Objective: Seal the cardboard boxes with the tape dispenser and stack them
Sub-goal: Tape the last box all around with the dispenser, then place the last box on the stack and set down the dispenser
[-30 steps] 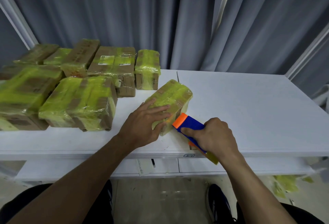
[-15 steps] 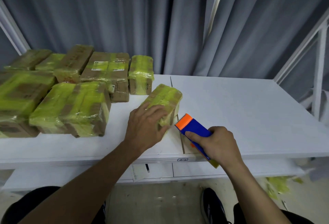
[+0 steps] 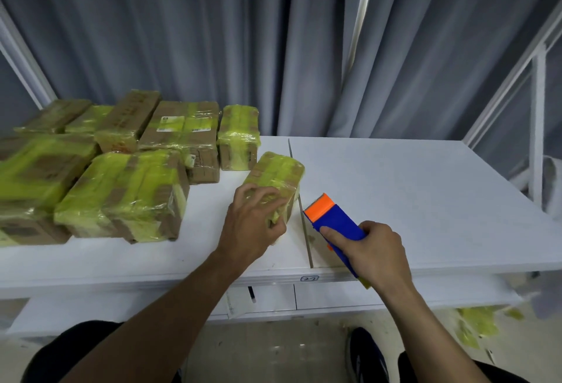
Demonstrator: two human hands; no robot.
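A small cardboard box (image 3: 278, 174) wrapped in yellow-green tape lies tilted near the middle of the white table (image 3: 410, 191). My left hand (image 3: 254, 223) grips its near end, fingers curled over the top. Just right of it, my right hand (image 3: 372, 250) holds the blue tape dispenser (image 3: 337, 224) by its body; the orange head points up and away, a short gap from the box. The dispenser hangs just above the table near the front edge.
Several taped boxes (image 3: 121, 197) are grouped on the table's left half, some leaning on others. A seam (image 3: 304, 221) splits the tabletop beside the small box. Grey curtains hang behind. Yellow tape scraps (image 3: 477, 325) lie on the floor at right.
The dispenser has drawn away from the small box to the right. My left hand went from resting flat on the box to curling round its near end. The camera tipped upward.
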